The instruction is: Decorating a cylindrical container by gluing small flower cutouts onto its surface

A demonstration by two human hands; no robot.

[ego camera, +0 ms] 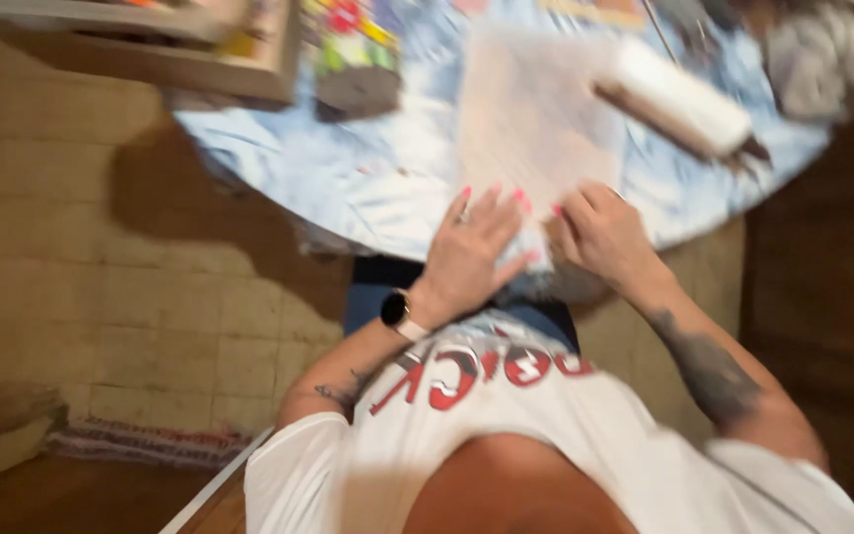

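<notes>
Frame is motion-blurred, detail limited. A round table [279,168] covered in light blue cloth is taken as the landmark. A pale rectangular sheet [536,119] is laid flat on the table top, long axis running from the near edge toward the far side, near short end pointed at the person. The left hand [471,247] is laid flat with fingers spread, palm down, at the sheet's near end by the table's near edge; a dark wristwatch [397,311] is worn on that wrist. The right hand [600,232] is set just beside it on the same near end, fingers curled inward; whether the sheet edge is pinched cannot be told. A small crumpled bluish-white piece [531,252] is seen between the two hands at the table edge. A white roll on a brown holder [679,99] is lying on the table's far right part, long axis diagonal, just beside the sheet's right edge. A package with multicoloured blocks above a dark base [353,54] is placed at the table's far left. A wooden frame-like piece [190,59] is seen left of that package.
</notes>
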